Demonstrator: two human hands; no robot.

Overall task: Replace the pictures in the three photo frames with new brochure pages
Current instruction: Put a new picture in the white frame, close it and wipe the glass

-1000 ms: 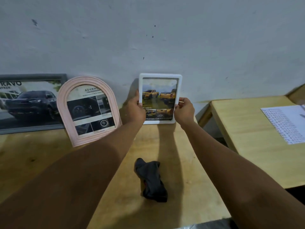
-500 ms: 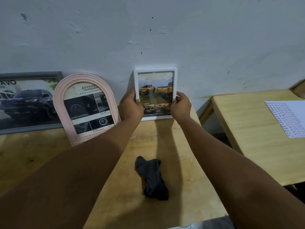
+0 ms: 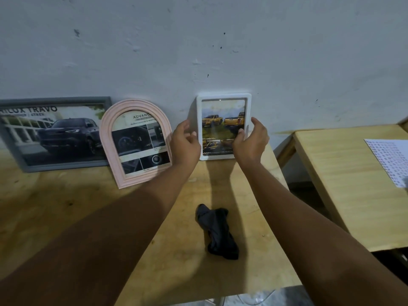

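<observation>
A white photo frame (image 3: pixel 223 97) with a page of yellow pickup trucks stands on the wooden table (image 3: pixel 92 202), leaning against the wall. My left hand (image 3: pixel 184 141) hovers just off its left edge with the fingers loosely spread. My right hand (image 3: pixel 251 140) is at the frame's right edge, fingers relaxed in front of its lower right part; I cannot tell if they touch it. A pink arched frame (image 3: pixel 134 104) with a dark car-interior page leans to the left. A grey frame (image 3: pixel 55 100) with a black pickup page leans at the far left.
A crumpled dark cloth (image 3: pixel 217 233) lies on the table in front of the white frame. A second wooden table (image 3: pixel 344 184) stands to the right across a gap, with a printed sheet (image 3: pixel 390 160) on it. The wall runs close behind the frames.
Both hands gripped the white frame's sides before; now their fingers have opened and drawn slightly away, and the frame stands against the wall.
</observation>
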